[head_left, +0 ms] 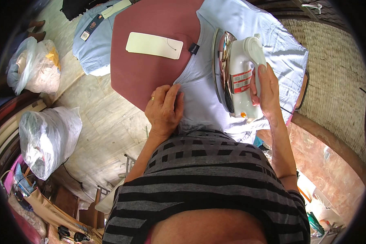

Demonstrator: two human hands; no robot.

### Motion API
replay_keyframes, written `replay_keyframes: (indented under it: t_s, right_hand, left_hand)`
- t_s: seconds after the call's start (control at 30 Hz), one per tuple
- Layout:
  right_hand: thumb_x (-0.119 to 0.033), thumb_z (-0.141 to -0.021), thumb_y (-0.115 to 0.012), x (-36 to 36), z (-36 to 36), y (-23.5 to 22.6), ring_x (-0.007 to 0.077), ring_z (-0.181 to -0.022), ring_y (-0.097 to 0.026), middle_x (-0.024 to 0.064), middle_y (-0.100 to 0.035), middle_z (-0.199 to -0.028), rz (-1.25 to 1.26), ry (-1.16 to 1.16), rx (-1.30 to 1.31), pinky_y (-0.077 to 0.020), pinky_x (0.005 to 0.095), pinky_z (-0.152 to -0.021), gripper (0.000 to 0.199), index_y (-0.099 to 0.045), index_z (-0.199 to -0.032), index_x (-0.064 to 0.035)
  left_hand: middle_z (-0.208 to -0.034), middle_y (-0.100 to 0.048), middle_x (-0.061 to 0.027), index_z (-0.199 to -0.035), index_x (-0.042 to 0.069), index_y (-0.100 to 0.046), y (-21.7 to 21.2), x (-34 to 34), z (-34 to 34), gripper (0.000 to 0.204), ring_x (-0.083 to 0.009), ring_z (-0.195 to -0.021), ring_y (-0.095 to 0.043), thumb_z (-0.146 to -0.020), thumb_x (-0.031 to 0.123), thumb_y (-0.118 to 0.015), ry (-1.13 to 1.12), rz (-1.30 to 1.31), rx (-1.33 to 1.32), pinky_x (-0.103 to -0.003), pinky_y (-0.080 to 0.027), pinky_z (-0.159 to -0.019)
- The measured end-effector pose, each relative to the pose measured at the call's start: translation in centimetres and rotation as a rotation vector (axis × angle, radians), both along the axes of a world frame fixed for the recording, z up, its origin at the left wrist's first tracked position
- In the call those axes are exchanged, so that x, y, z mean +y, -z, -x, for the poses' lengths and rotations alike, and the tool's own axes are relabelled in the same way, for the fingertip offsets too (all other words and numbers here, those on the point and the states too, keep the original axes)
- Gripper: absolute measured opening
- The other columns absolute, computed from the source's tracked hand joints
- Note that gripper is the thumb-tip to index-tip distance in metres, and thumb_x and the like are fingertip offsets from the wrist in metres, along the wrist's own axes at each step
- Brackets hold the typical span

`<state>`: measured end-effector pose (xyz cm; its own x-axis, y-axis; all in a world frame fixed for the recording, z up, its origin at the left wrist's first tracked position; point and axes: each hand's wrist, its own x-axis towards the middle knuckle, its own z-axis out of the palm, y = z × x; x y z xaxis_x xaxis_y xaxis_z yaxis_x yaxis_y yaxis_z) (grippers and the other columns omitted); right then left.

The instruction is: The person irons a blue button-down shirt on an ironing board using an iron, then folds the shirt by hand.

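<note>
My right hand [268, 91] is wrapped round the handle of a white clothes iron [243, 73] with a shiny metal skirt and a red-and-white label. The iron is tipped so its soleplate faces left, over a light blue garment [203, 99]. Whether it touches the cloth, I cannot tell. My left hand [164, 110], with a ring on one finger, has its fingers curled on the light blue cloth's left edge, beside a maroon garment [146, 77]. On the maroon garment lies a blank pale tag [154, 45]; a small dark neck label [194, 49] shows at its neckline.
Another light blue garment [95, 55] with a dark tag lies at the upper left. Plastic bags of cloth, one clear [49, 138] and one pale [32, 65], stand on the left. A woven mat [325, 65] covers a surface at right. A dark cord [73, 177] runs across the tiled floor.
</note>
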<state>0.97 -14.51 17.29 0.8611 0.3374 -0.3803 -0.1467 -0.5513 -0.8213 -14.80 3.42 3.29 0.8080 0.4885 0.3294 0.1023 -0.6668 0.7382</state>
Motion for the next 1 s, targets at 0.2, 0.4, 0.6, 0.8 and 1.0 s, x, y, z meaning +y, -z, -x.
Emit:
replay_keyframes:
  t_s: [0.2,0.4,0.6,0.8,1.0]
  right_hand:
    - [-0.042,-0.107,-0.036,1.2,-0.7,-0.5,0.0078,-0.04,-0.039,0.0008,-0.042,-0.06,0.009,0.02,0.03,-0.0332,0.0235,-0.038,0.042,-0.048,-0.099,-0.0029]
    - [-0.042,-0.107,-0.036,0.8,-0.8,-0.1,0.0076,-0.041,-0.039,0.0008,-0.042,-0.06,-0.016,0.022,0.026,-0.0329,0.0235,-0.038,0.042,-0.048,-0.099,-0.0032]
    - [-0.042,-0.107,-0.037,1.2,-0.8,-0.1,0.0075,-0.041,-0.039,0.0008,-0.042,-0.06,-0.012,0.043,0.042,-0.0325,0.0232,-0.038,0.041,-0.048,-0.099,-0.0029]
    - [-0.043,-0.106,-0.038,1.1,-1.0,0.1,0.0076,-0.041,-0.039,0.0007,-0.042,-0.06,-0.055,0.041,0.046,-0.0321,0.0231,-0.038,0.043,-0.05,-0.103,-0.0019]
    - [-0.043,-0.106,-0.039,0.9,-0.4,0.4,0.0078,-0.04,-0.038,0.001,-0.042,-0.06,-0.057,0.046,0.056,-0.0323,0.024,-0.038,0.042,-0.05,-0.104,-0.0027]
  left_hand:
    - [-0.092,-0.062,-0.006,-0.104,0.01,-0.07,0.2,0.1,0.1,0.03,-0.0233,-0.076,-0.063,-0.075,0.008,-0.077,0.015,0.01,-0.008,-0.033,-0.051,-0.064]
    - [-0.093,-0.063,-0.0061,-0.105,0.01,-0.07,0.1,0.2,0.0,0.029,-0.0231,-0.076,-0.063,-0.076,0.009,-0.077,0.023,-0.002,-0.02,-0.033,-0.051,-0.063]
    - [-0.092,-0.063,-0.0059,-0.104,0.01,-0.07,0.1,0.1,0.0,0.029,-0.0229,-0.076,-0.063,-0.076,0.008,-0.077,0.014,0.013,0.002,-0.033,-0.051,-0.063]
    - [-0.092,-0.063,-0.0053,-0.104,0.01,-0.07,0.2,0.1,-0.1,0.029,-0.0227,-0.076,-0.063,-0.076,0.009,-0.077,0.008,-0.001,-0.002,-0.032,-0.051,-0.063]
    - [-0.092,-0.063,-0.0054,-0.104,0.01,-0.07,0.1,0.0,0.0,0.028,-0.0226,-0.076,-0.063,-0.077,0.009,-0.077,0.006,-0.012,-0.018,-0.032,-0.051,-0.063]
